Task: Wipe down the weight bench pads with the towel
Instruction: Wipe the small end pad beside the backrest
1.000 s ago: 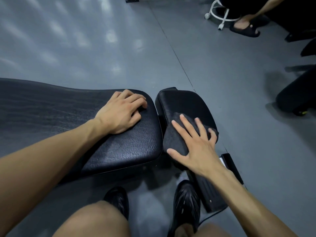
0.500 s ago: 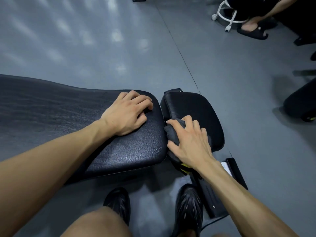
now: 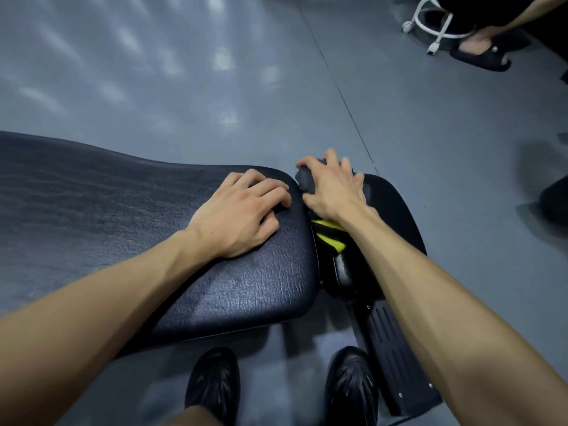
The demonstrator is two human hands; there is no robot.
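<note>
The long black back pad (image 3: 123,216) of the weight bench stretches from the left to the middle. My left hand (image 3: 239,210) rests on its right end with the fingers curled, holding nothing. To the right lies the smaller black seat pad (image 3: 396,216). My right hand (image 3: 333,187) presses a bunched dark grey towel (image 3: 307,181) onto the far left corner of the seat pad, by the gap between the pads. Most of the towel is hidden under that hand. A yellow and black part (image 3: 330,236) of the frame shows in the gap.
The bench's black foot plate (image 3: 396,358) lies on the grey floor beside my two black shoes (image 3: 215,385). At the far right top another person's sandalled foot (image 3: 482,53) rests by a white wheeled stool base (image 3: 436,29). Dark equipment (image 3: 556,198) stands at the right edge.
My right hand has slid the towel from the near part of the seat pad up to its far left corner, bunching it. The left hand has stayed on the back pad.
</note>
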